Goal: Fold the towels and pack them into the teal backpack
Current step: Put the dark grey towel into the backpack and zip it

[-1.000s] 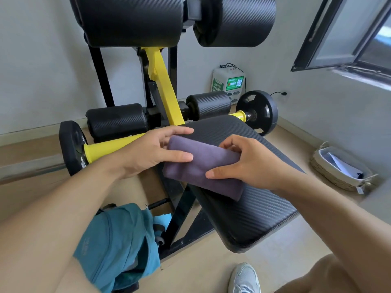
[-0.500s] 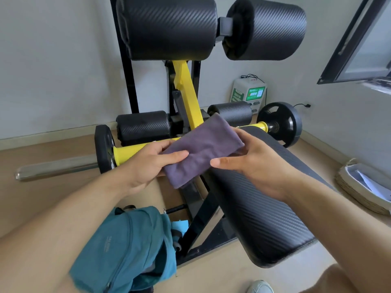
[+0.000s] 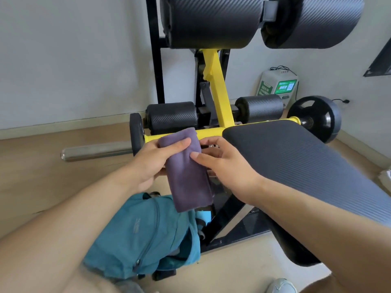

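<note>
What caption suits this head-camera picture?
Both hands, left hand and right hand, hold a folded purple towel above the teal backpack.

The room is evenly lit by soft daylight — brighter toward the right, with only faint shadows cast. Straight lines are bent by wide-angle distortion at the edges, and slight softness is seen throughout.

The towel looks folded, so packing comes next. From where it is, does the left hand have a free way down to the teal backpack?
Probably yes. The left hand grips the purple towel just above the teal backpack, with nothing between.
</note>
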Action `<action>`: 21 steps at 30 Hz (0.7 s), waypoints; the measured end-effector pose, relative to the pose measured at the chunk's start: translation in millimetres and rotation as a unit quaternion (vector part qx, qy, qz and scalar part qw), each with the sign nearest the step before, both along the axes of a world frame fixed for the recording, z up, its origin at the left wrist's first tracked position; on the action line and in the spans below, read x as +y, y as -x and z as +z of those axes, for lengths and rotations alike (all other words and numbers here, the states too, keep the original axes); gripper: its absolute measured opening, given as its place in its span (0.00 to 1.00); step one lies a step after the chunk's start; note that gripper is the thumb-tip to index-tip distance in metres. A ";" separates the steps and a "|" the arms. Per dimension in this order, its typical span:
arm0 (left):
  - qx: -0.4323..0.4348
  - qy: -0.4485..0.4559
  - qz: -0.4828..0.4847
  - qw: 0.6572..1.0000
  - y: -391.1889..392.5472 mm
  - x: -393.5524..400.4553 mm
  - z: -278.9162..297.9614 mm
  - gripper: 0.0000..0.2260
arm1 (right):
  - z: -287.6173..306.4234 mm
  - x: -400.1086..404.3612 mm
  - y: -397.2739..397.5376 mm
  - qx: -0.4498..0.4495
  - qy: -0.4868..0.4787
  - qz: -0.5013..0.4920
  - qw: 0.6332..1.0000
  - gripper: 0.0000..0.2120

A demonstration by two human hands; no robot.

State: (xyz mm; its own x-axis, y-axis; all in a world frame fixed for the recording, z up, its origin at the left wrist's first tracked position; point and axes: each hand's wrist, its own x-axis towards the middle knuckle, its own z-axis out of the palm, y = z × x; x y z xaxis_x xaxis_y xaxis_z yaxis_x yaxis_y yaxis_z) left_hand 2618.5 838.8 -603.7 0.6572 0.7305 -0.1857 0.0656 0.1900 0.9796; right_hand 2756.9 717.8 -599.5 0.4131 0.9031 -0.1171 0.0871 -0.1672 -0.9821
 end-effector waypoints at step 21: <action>0.525 -0.407 -0.191 0.722 6.1 8.1 -144.4 0.27 | -110.8 36.4 14.5 -0.334 0.371 0.024 0.866 0.15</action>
